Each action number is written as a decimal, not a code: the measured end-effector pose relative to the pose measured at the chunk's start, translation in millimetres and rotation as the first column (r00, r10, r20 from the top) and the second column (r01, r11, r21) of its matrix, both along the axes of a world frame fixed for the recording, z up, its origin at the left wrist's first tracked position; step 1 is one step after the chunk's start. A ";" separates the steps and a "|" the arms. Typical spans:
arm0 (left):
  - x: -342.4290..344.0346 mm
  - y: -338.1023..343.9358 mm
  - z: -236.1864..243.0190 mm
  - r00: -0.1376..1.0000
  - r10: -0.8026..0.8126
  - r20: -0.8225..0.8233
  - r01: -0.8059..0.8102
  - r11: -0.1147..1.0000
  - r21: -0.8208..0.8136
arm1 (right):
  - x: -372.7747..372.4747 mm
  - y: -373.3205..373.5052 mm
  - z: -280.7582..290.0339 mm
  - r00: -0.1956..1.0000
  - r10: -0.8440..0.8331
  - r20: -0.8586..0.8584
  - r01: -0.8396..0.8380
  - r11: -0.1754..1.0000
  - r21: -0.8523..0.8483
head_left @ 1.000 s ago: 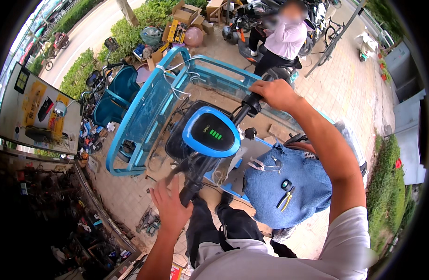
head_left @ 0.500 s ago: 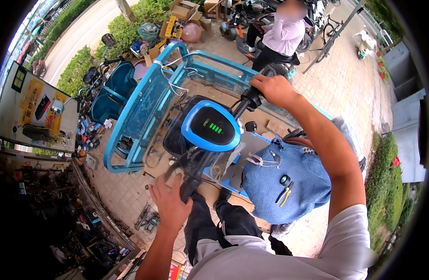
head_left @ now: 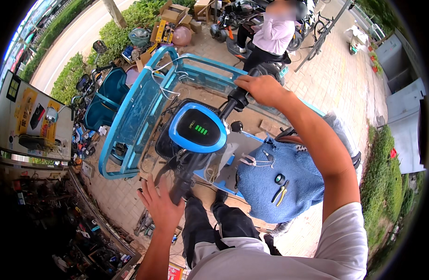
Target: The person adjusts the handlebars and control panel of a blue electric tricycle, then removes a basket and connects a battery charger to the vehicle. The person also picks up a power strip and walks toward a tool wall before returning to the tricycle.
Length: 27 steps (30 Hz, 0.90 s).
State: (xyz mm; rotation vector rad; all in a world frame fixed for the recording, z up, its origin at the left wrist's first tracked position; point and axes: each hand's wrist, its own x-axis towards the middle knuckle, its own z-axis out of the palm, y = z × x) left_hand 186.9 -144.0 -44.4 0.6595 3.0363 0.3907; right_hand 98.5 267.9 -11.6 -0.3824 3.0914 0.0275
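An electric scooter's handlebar point(head_left: 189, 165) crosses the middle, with a blue-rimmed oval dashboard point(head_left: 198, 127) showing green bars. My right hand point(head_left: 263, 88) is closed around the right grip point(head_left: 253, 74). At the left grip point(head_left: 178, 190), my left hand point(head_left: 161, 205) has its fingers spread apart, the thumb side beside the rubber; whether it touches cannot be told. A brake lever point(head_left: 164, 169) sticks out just ahead of those fingers. On the seat, covered by a blue fleecy cloth point(head_left: 256, 200), lie yellow-handled pliers point(head_left: 280, 193) and a small dark round part point(head_left: 280, 178).
A teal metal cargo frame point(head_left: 114, 135) stands around the scooter's front. Beyond it, a person in a pale top point(head_left: 273, 35) sits on a parked scooter. Cardboard boxes point(head_left: 175, 14) stand near the bushes. Dark shelves of parts point(head_left: 42, 219) fill the lower left.
The whole view has shifted slightly, so the scooter sits a little further left. My left fingers have spread wider apart beside the grip. My right hand keeps its hold.
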 end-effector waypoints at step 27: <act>-5.7 -1.7 -1.0 0.999 -0.045 0.021 0.044 0.998 0.044 | -3.7 -3.3 -21.9 0.956 -0.035 -0.291 0.070 0.991 0.111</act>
